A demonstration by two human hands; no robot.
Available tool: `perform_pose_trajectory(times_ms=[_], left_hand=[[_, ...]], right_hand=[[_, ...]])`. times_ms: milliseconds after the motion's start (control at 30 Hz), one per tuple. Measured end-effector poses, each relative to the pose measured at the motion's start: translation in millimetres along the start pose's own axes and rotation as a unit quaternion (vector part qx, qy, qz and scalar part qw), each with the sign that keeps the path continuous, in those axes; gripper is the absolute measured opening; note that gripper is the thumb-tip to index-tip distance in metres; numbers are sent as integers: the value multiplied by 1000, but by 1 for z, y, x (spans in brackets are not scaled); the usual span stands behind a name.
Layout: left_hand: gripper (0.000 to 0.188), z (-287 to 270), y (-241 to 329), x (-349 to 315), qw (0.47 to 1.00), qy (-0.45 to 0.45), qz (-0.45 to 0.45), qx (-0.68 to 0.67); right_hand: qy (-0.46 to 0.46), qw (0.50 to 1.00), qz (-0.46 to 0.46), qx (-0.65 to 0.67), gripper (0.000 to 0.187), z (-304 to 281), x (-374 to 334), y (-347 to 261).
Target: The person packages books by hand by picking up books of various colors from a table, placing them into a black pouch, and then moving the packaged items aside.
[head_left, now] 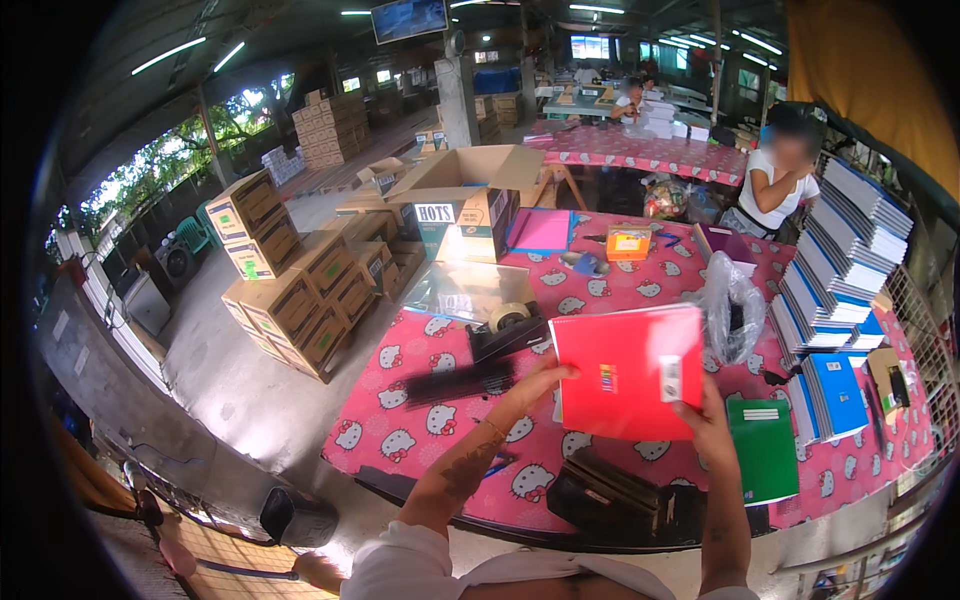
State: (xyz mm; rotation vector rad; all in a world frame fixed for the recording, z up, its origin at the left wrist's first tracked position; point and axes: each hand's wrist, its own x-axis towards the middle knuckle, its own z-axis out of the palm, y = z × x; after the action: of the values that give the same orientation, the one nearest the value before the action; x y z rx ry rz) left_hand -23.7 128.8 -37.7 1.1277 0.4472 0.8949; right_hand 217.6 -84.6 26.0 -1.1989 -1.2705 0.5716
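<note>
A red notebook (628, 365), or a thin pile with a red cover on top, is held up above the pink patterned tablecloth (390, 420). My left hand (545, 382) grips its left edge, thumb on the cover. At the lower right corner, my right hand (710, 418) clasps it with the thumb on top; the other fingers are mostly hidden underneath. Right of that hand lies a green notebook (768, 455). A black pouch-like case (605, 497) rests below the red notebook, near the table's front edge. Close to my left hand stands a black tape dispenser (500, 335) with a tape roll (510, 317).
Tall stacks of notebooks (835, 255) rise at the right. A clear plastic bag (733, 315), an orange box (628, 243) and a pink notebook (540, 230) are farther back. An open carton (470, 215) adjoins the table; stacked boxes (300, 290) stand left. Another person (775, 180) sits beyond.
</note>
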Motion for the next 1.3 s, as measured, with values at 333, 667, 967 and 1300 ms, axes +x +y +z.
perform_pose_trajectory(times_ms=[333, 667, 967, 1300], left_hand=[[40, 52, 17, -110, 965, -243, 71, 76], [47, 51, 22, -117, 955, -268, 43, 119], [58, -16, -46, -126, 959, -194, 113, 176], [89, -33, -23, -145, 957, -73, 138, 243]], right_hand=[[165, 977, 113, 80, 41, 22, -182, 29], [215, 973, 83, 27, 19, 32, -209, 43], [240, 948, 85, 190, 63, 82, -199, 46], [225, 953, 98, 180, 91, 59, -196, 64]])
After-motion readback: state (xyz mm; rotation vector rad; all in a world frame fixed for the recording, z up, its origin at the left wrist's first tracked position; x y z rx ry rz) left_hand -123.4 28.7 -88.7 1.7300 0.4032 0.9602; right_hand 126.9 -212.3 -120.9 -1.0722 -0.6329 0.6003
